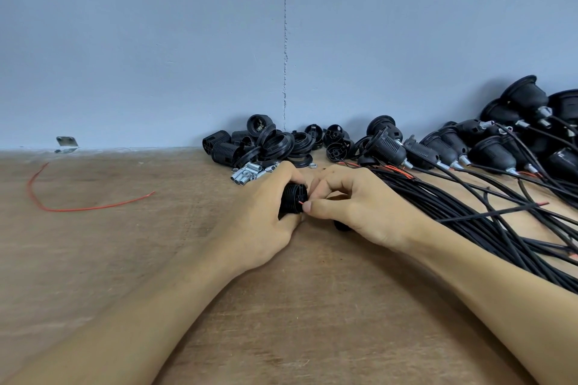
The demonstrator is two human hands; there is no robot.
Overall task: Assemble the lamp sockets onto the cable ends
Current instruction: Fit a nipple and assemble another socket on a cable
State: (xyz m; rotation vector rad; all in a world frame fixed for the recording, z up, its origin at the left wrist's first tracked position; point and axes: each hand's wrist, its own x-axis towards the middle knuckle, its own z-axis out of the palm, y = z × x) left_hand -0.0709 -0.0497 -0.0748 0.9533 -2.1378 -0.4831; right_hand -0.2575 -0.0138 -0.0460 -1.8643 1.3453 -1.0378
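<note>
My left hand (pixel 266 212) grips a black ribbed lamp socket (pixel 292 198) in the middle of the wooden table (pixel 156 259). My right hand (pixel 353 206) pinches a thin red wire end (pixel 301 202) right at the socket's open end. A black part (pixel 341 225) shows under my right palm; the cable it belongs to is hidden by the hand. A thick bundle of black cables (pixel 469 212) runs off to the right from beside my right hand.
Loose black socket parts and rings (pixel 262 144) are heaped by the wall, with small metal tubes (pixel 250 172) in front. Finished sockets on cables (pixel 488 147) pile up at the right. A loose red wire (pixel 78 208) lies at the left; a metal bracket (pixel 66 144) sits against the wall.
</note>
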